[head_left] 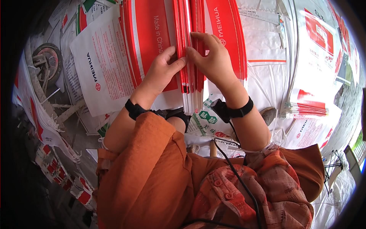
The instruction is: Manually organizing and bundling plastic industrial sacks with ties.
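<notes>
A stack of red and white printed sacks [150, 28] lies spread in front of me. Along its middle, several sack edges stand up in a narrow folded ridge [185, 23], red above and white at the near end. My left hand [164, 68] grips this ridge from the left, thumb and fingers closed at its edge. From the right, my right hand [213, 57] pinches the same ridge, its thumb close to the left hand's fingertips and its index finger farther up. The undersides of the fingers are partly hidden. Both wrists wear black bands.
More stacked sacks [310, 65] stand at the right. A dirty wheel [47, 63] on a frame is at the far left, with frayed sacks [36, 110] below it. A shoe [268, 115] shows beyond my right forearm. A black cable [244, 181] hangs across my clothing.
</notes>
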Demonstrator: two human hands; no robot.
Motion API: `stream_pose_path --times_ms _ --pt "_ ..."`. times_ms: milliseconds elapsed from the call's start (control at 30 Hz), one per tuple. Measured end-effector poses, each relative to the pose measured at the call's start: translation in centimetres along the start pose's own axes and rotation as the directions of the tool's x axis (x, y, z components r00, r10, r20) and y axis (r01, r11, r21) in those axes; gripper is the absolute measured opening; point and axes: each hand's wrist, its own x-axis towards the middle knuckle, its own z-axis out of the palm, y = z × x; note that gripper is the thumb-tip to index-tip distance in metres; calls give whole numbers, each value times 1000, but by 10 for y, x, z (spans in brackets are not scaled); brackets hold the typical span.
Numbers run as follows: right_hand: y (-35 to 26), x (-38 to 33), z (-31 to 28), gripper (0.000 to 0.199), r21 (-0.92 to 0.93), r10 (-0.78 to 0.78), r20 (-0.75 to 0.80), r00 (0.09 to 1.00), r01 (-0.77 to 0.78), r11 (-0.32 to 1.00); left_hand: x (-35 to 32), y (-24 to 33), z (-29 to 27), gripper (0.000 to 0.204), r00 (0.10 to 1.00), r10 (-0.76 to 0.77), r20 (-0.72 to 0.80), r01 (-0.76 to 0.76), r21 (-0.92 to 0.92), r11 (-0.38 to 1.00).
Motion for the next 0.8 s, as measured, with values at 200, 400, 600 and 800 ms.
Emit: stream_pose_path --times_ms 200,400,600,800 --pt "-1 1 -4 39 146 81 -13 997 -78 986 0 5 4 31 1000 1 4 -1 -21 1000" --pt "-8 2 -3 39 -2 6 32 999 -6 1000 0 7 6 35 1000 15 -15 -14 58 998" --pt "1 2 -2 40 26 37 -1 999 -37 999 1 6 6 37 999 37 2 -37 84 996" --pt "0 3 -11 40 29 51 41 998 -52 998 -1 7 3 39 1000 -3 17 2 47 999"
